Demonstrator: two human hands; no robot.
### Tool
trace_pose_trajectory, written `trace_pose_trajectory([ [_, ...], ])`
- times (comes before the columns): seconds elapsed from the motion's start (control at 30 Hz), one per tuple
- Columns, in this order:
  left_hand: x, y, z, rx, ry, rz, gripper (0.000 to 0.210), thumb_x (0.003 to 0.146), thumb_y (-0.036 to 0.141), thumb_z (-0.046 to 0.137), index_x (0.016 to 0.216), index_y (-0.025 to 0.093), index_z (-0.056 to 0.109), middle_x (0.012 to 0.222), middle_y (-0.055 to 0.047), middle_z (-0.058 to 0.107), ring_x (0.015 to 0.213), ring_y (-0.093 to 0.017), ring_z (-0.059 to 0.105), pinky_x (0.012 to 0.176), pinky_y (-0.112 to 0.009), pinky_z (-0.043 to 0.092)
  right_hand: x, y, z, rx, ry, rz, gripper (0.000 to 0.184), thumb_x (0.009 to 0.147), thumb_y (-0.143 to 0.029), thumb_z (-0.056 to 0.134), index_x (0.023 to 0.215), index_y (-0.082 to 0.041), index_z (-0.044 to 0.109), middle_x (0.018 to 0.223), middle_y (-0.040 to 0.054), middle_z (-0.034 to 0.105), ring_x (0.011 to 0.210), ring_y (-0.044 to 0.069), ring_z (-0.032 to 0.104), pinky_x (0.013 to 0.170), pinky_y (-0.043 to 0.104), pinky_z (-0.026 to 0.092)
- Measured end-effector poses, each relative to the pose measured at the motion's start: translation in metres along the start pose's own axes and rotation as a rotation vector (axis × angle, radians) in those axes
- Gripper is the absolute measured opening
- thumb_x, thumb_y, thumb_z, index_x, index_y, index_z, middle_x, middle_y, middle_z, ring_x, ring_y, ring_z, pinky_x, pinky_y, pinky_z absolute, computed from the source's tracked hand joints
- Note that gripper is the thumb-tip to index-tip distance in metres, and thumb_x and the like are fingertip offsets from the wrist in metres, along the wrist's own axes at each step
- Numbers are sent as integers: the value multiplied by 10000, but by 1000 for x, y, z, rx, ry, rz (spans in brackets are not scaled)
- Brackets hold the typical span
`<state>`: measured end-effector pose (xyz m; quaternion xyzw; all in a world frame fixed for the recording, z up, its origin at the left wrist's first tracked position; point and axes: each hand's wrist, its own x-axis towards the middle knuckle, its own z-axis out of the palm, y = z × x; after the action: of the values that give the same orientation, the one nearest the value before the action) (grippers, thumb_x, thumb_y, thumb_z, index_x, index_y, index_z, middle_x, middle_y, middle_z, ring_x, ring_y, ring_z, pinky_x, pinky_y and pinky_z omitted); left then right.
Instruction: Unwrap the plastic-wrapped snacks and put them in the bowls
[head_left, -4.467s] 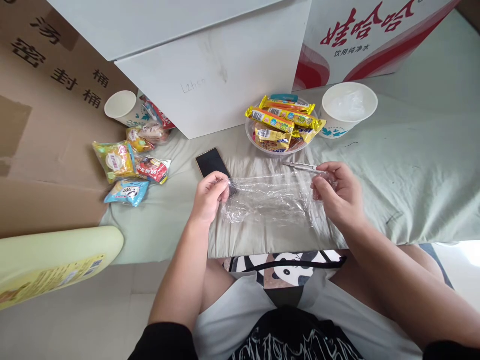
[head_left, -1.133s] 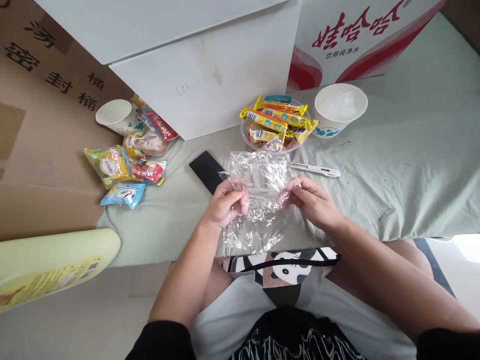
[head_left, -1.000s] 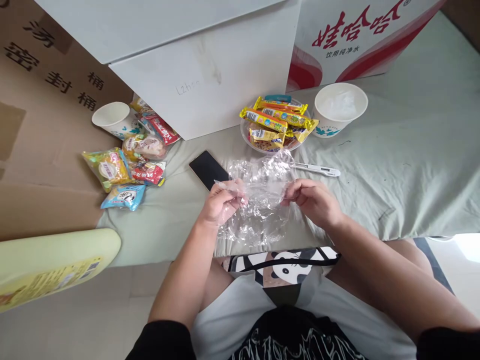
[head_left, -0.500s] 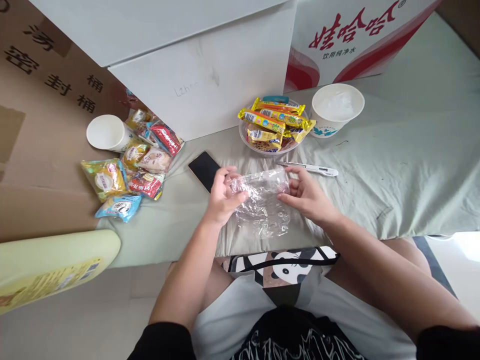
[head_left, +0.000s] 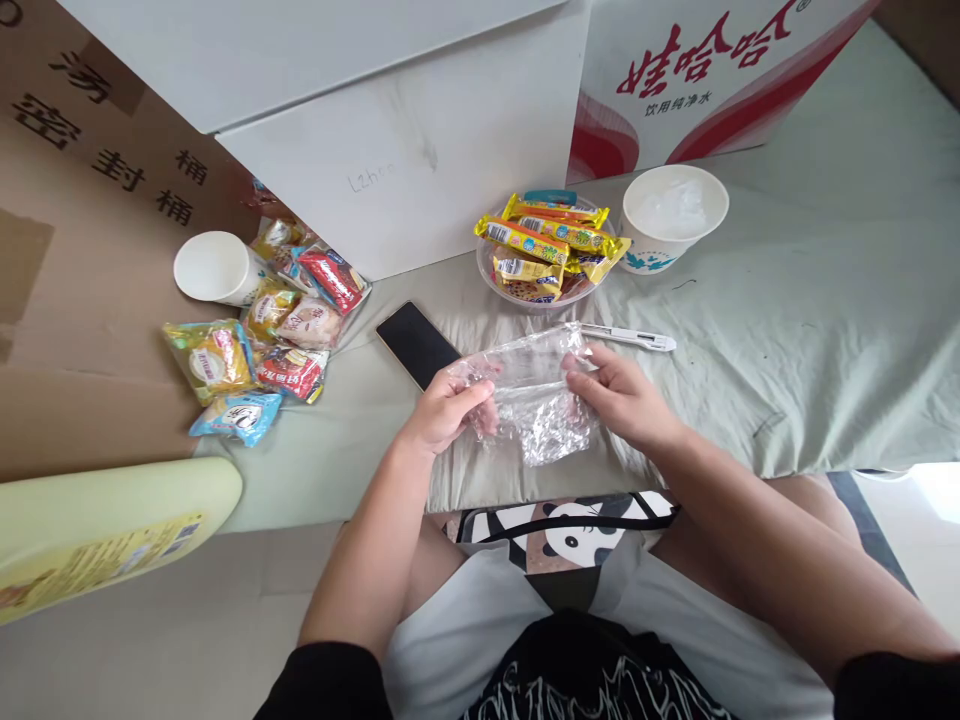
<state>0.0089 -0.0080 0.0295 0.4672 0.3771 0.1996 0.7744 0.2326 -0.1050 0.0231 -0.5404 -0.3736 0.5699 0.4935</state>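
A crinkled clear plastic bag (head_left: 536,385) is stretched between my two hands above the green cloth. My left hand (head_left: 444,408) pinches its left side, thumb on top and fingers behind the film. On the right side, my right hand (head_left: 622,395) grips the bag between thumb and fingers. The lower part of the bag hangs in folds toward my lap. Just beyond my left hand lies a black phone (head_left: 417,343), its near end close to my fingers. A white utility knife (head_left: 634,338) rests beyond my right hand, its left end partly behind the bag.
A clear bowl (head_left: 487,282) of yellow-wrapped snack bars stands ahead, beside a paper cup (head_left: 652,262) with crumpled clear plastic inside. Several packaged snacks (head_left: 214,360) and another paper cup (head_left: 214,266) sit at left. White cartons (head_left: 420,180) stand along the back.
Both hands have shifted their hold on the bag. Its upper edge is pulled wider and tilts up to the right, while the lower part is more bunched.
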Motion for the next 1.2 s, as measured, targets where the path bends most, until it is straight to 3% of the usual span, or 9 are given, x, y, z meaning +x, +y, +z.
trace_pose_trajectory([
  [0.2, 2, 7, -3, -214, 34, 194, 301, 634, 363, 874, 715, 170, 657, 645, 7, 665, 533, -111, 623, 516, -228, 524, 1, 1, -5, 137, 114, -59, 201, 819, -415, 657, 747, -228, 662, 599, -6, 564, 522, 126, 431, 508, 290, 305],
  [0.3, 4, 4, -3, -163, 20, 237, 384, 712, 471, 814, 644, 162, 596, 669, 0, 608, 561, -105, 598, 538, -237, 517, 1, 1, -6, 44, 104, -84, 365, 883, -484, 561, 663, -209, 658, 652, 41, 623, 572, 136, 454, 544, 305, 328],
  [0.4, 6, -4, -5, -19, 68, 294, 395, 734, 405, 844, 743, 195, 510, 723, 39, 560, 591, -84, 570, 578, -218, 514, 1, 0, -2, -82, 120, -65, 323, 821, -472, 707, 675, -216, 576, 610, -8, 549, 558, 114, 425, 531, 280, 311],
  [0.57, 11, -19, -12, 259, 341, 570, 425, 713, 254, 828, 1012, 251, 525, 1027, 2, 597, 829, -109, 638, 747, -243, 555, 1, -2, 5, 5, 262, -83, 455, 662, -306, 831, 990, -261, 519, 658, -84, 524, 577, 113, 449, 559, 253, 348],
  [0.7, 3, -19, -4, 448, 582, 810, 266, 787, 275, 773, 932, 232, 554, 965, -15, 575, 870, -140, 603, 802, -277, 535, -4, -1, 6, -74, 266, -148, 239, 728, -318, 751, 785, -236, 535, 710, -34, 552, 643, 124, 474, 621, 279, 365],
  [0.83, -11, -16, 19, 382, 351, 611, 207, 885, 387, 723, 972, 233, 615, 1018, -47, 631, 999, -182, 638, 897, -304, 541, -13, -1, 13, -156, 128, -305, 247, 779, -288, 689, 679, -230, 471, 878, 34, 650, 815, 174, 560, 765, 323, 422],
  [1.0, -19, -22, 32, 297, 17, 349, 606, 804, 463, 833, 1342, 300, 609, 1499, -79, 587, 1451, -279, 506, 1159, -378, 450, -22, -2, 23, -172, -101, -362, 354, 836, -328, 698, 667, -239, 400, 846, 35, 635, 779, 180, 522, 767, 341, 439],
  [1.1, -20, -25, 35, 260, -115, 294, 606, 818, 471, 829, 1366, 303, 632, 1451, -78, 651, 1366, -277, 598, 1127, -374, 480, -22, 1, 24, -23, -225, -351, 463, 888, -406, 693, 651, -237, 332, 779, 12, 588, 718, 158, 490, 708, 320, 432],
  [1.2, -18, -25, 40, 266, -45, 313, 513, 830, 465, 824, 1290, 281, 689, 1301, -72, 740, 1185, -246, 694, 1001, -338, 534, -18, 0, 23, 94, -254, -314, 511, 904, -466, 710, 649, -230, 334, 833, 24, 632, 749, 158, 532, 711, 317, 448],
])
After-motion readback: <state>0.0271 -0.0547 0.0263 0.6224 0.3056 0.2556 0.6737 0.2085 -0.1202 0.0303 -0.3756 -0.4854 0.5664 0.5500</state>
